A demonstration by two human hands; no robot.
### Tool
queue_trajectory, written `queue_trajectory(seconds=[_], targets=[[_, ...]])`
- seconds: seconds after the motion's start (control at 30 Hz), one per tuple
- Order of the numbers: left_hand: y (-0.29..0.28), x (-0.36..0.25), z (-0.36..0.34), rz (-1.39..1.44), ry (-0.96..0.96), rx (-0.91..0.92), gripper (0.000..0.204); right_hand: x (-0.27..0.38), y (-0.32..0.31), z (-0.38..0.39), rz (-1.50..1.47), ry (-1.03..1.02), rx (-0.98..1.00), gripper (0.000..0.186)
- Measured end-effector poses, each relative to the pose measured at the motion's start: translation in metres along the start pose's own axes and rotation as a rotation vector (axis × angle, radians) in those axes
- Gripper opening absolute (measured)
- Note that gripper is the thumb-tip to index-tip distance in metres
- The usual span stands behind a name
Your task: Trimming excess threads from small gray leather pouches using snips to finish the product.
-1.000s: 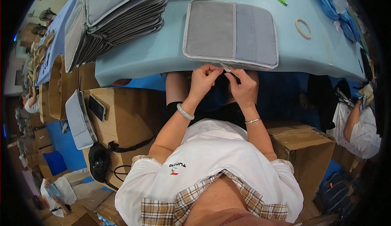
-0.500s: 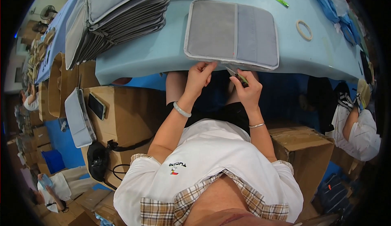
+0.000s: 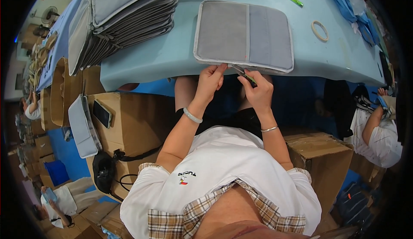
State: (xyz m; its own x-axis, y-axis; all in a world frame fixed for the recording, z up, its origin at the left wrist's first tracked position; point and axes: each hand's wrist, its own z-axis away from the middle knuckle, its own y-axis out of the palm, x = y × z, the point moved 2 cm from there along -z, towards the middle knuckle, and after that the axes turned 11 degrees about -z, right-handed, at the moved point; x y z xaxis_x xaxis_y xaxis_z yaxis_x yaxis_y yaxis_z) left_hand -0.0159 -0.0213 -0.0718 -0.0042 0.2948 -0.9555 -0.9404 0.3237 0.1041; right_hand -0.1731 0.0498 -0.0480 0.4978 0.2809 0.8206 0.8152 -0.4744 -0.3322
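Head view: a flat, rounded-rectangle grey fabric pouch lay at the near edge of the smooth light-blue desk, presumably set there so its close border came within easy reach. The left hand was pinched at that border, seemingly to steady it; whether its fingertips also gripped a thread was too small to tell. The right hand was closed around a small, metal-bladed, green-handled cutting tool, apparently held low along the handle to free the blades. A tall stack of similar grey fabric pouches stood to the left, out of the working space.

The single pouch's long axis ran left to right, its right end slightly nearer the person; a narrow strip crossed it from far to near. The tool slanted, tips pointing forward and left, toward the left fingertips.
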Motion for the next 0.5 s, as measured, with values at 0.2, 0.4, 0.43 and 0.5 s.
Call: queue_trajectory(seconds=[0.2,0.4,0.43,0.5], targets=[[0.0,0.001,0.0,-0.029,0.007,-0.002,0.033,0.0,-0.001,-0.001,0.008,0.007,0.015,0.02],[0.004,-0.001,0.0,-0.064,-0.017,0.011,0.025,-0.001,-0.013,0.009,-0.131,0.21,0.036,0.018],[0.005,-0.001,0.0,-0.067,-0.011,0.03,0.02,-0.003,-0.015,0.01,-0.126,0.188,0.03,0.019],[0.007,0.0,-0.002,-0.069,-0.007,0.051,0.016,-0.004,-0.017,0.012,-0.117,0.167,0.022,0.02]])
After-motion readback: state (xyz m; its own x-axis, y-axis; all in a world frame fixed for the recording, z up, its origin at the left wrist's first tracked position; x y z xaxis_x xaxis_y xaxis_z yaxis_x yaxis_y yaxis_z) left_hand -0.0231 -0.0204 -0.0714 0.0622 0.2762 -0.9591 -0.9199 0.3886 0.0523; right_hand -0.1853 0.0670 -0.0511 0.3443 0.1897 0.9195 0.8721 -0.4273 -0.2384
